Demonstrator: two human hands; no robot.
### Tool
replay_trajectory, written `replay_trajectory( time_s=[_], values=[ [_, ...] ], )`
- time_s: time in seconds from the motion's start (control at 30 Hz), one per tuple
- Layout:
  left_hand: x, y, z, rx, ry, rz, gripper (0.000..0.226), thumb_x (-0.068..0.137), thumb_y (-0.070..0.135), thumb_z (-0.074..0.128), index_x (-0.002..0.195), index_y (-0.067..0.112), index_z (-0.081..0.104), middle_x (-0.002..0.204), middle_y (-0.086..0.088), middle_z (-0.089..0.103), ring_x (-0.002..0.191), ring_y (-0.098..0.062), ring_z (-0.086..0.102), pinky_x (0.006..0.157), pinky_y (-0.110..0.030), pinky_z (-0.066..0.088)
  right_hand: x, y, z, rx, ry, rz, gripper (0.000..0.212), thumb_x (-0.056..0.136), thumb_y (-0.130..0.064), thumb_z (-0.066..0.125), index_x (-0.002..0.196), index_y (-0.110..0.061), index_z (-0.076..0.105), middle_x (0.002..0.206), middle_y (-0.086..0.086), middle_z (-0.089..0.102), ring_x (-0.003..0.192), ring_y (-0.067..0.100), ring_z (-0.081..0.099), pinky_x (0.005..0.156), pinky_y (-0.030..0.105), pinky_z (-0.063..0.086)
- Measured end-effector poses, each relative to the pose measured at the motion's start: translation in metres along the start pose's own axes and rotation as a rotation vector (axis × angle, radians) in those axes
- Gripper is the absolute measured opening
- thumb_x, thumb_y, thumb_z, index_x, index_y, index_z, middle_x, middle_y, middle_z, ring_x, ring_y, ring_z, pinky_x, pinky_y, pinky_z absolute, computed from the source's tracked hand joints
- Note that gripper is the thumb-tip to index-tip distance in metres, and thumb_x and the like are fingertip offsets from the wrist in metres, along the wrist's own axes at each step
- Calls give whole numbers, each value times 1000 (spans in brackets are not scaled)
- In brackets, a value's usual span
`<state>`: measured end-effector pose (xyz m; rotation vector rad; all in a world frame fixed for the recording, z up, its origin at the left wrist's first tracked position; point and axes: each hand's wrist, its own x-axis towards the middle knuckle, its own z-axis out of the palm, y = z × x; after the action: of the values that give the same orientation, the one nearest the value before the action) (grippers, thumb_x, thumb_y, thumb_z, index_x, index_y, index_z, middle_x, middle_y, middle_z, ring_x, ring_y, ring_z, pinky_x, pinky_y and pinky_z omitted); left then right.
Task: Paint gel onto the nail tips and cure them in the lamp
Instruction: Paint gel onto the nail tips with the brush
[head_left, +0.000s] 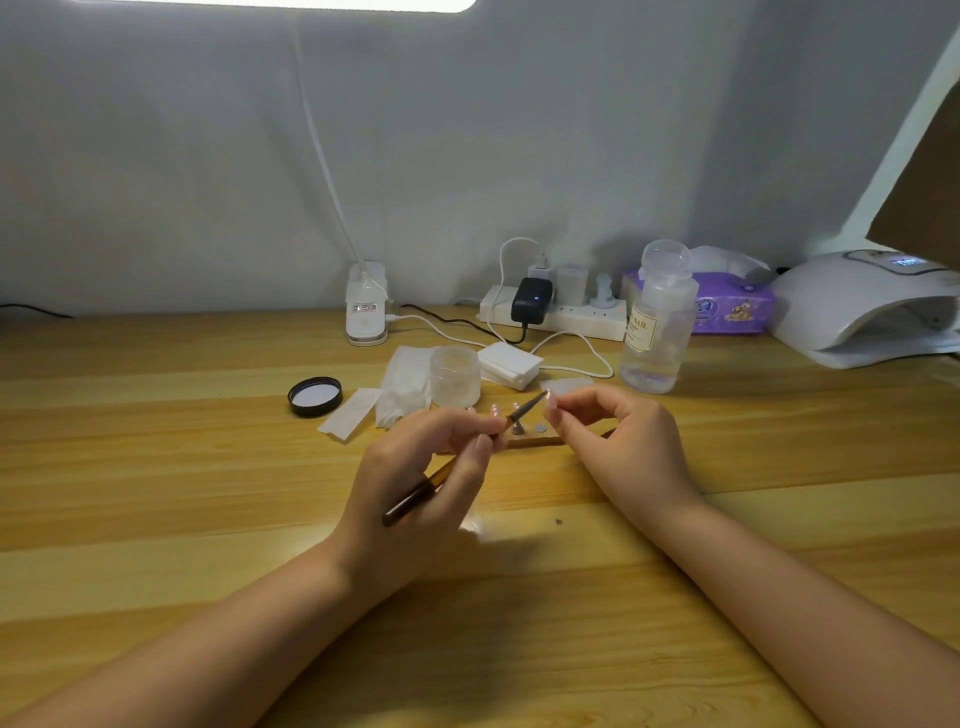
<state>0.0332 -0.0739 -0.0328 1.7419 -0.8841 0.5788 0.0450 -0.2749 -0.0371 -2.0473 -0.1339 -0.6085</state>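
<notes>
Right now the left hand (415, 467) pinches a brown-handled brush (447, 470), bristle end aimed at a small nail tip (551, 401) pinched between the fingers of the right hand (618, 441). Both hover just above the wooden table (156, 493). Beneath them lies a wooden strip (535, 441) carrying more tips. Behind stand an open clear jar (455, 376), its black lid (315, 396) to the left, and a clear bottle (657, 327). The white curing lamp (862, 312) sits far right.
</notes>
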Motion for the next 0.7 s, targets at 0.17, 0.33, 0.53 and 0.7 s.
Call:
replay_trajectory(
  time_s=[0.17,0.33,0.53,0.7],
  values=[
    [0,-4,0,2,-1,-41,29,92,24,54,111,7,68,99,-5,73,95,-21,69,77,-48,55,1,2,1,1,-31,10,3,85,-31,69,84,-30,72,78,-15,68,80,-4,59,63,5,39],
    [0,-1,-1,-26,-29,-67,28,90,25,53,102,8,72,92,1,75,93,-17,68,77,-38,54,1,2,0,21,-22,19,8,85,-25,70,82,-33,71,75,-14,66,77,-6,58,62,5,39],
    [0,1,-2,-66,11,-76,28,91,23,52,101,6,72,89,-1,75,91,-17,68,76,-40,54,1,5,0,27,-28,36,6,85,-28,70,85,-34,71,78,-13,67,68,8,56,55,11,39],
    [1,-2,-1,-68,43,-115,29,91,26,53,105,7,71,94,-5,75,93,-26,70,77,-56,53,1,5,0,53,-33,4,3,84,-33,70,82,-35,71,83,-14,69,79,4,60,61,16,44]
  ],
)
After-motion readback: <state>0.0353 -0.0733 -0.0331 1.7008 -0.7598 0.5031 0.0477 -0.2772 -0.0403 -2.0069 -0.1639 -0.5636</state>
